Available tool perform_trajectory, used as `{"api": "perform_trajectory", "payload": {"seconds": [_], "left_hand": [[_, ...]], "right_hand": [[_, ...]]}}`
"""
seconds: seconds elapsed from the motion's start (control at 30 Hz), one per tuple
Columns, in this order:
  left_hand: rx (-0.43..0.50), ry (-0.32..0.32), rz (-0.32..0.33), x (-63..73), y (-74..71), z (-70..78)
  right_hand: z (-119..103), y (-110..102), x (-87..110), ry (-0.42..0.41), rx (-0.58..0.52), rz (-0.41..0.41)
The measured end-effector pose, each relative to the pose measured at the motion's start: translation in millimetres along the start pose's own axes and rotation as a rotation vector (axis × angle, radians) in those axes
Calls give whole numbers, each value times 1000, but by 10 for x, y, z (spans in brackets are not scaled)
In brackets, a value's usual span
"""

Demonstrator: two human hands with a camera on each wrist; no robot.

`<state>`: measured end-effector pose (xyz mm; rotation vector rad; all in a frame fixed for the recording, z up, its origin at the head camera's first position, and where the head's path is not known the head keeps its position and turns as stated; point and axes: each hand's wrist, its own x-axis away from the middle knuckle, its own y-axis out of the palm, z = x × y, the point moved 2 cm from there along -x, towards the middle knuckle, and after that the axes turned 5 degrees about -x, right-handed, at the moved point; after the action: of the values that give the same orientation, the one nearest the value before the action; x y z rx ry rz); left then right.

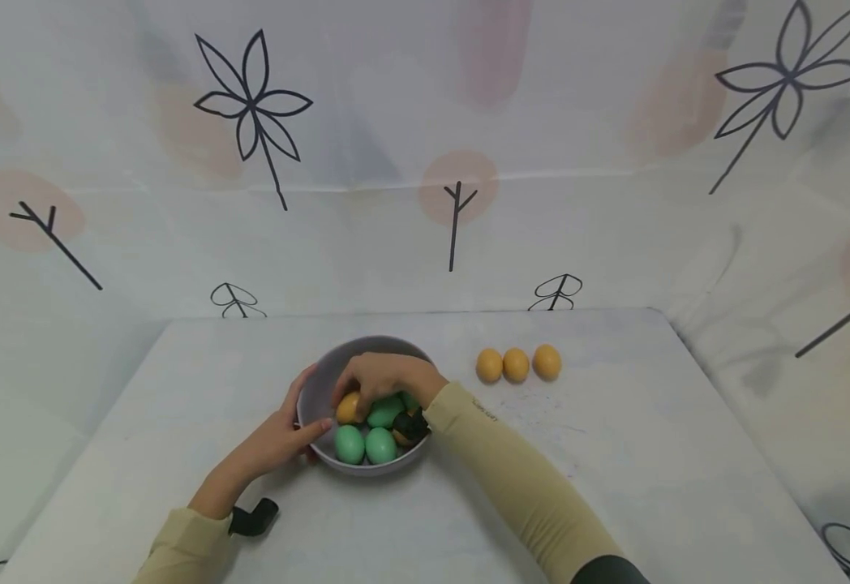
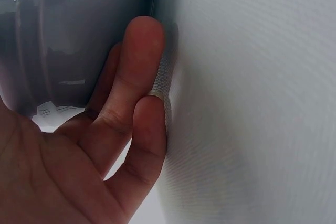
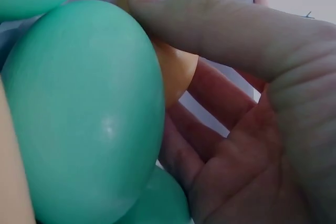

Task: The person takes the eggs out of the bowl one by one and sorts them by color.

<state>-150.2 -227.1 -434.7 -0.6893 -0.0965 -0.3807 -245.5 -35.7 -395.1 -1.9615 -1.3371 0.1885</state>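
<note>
The orange egg (image 1: 348,408) sits inside the gray bowl (image 1: 375,469), just left of the center of the frame, and the right hand (image 1: 381,375) reaches over the bowl to hold it. In the right wrist view the thumb lies across the egg with other fingers on its far side, so the gap is narrow and filled by this one egg.

The left hand (image 1: 272,442) holds the bowl at its left side: the thumb hooks over the rim, and the head and left wrist views show the other fingers bent against the outer wall.

Four green eggs (image 1: 381,445) can be counted in the bowl, two side by side at its lower edge and two higher up, one of these partly covered. A second orange egg (image 1: 403,440), at the bowl's lower right, is mostly hidden by a black wrist camera (image 1: 418,425).

Three more orange eggs (image 1: 516,366) lie in a row on the white table (image 1: 658,454), right of center; the left two are nearly touching, the third slightly apart.
</note>
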Motion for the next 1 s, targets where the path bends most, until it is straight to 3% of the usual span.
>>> {"api": "perform_trajectory", "payload": {"seconds": [0.3,0.7,1.0], "left_hand": [[24,4,17,0,13,-32],[25,0,22,8,8,0],[41,12,18,-9,17,-13]], "right_hand": [[29,-6,2,-40,15,22],[10,-79,82,-78,-115,54],[75,-220,240,-64,-218,167]]}}
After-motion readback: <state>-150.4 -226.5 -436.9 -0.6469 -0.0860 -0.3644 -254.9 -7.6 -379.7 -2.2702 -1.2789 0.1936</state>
